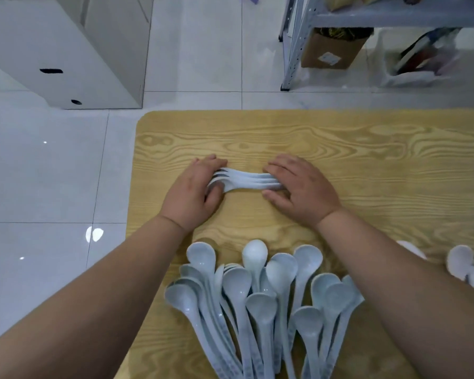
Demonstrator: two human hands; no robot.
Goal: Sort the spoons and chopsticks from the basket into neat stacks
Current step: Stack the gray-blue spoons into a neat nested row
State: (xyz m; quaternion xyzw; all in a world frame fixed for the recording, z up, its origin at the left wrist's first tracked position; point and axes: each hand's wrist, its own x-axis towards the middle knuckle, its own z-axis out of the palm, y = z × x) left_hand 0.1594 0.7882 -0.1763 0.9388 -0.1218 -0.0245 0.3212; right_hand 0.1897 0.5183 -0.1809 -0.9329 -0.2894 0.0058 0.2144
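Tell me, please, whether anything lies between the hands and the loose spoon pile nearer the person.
Nothing visible does. The left hand and right hand hold the white spoon stack at mid-table; only bare table separates them from the loose spoon pile.

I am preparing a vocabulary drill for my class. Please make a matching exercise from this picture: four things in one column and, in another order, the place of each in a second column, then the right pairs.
Things
1. nested spoon stack
2. loose spoon pile
3. cardboard box
4. white box

Places
A. on the floor, beyond the far left corner of the table
B. under a shelf of the metal rack
C. between the left hand and the right hand, held at both ends
D. fanned out on the near part of the table

Pairs: 1-C, 2-D, 3-B, 4-A
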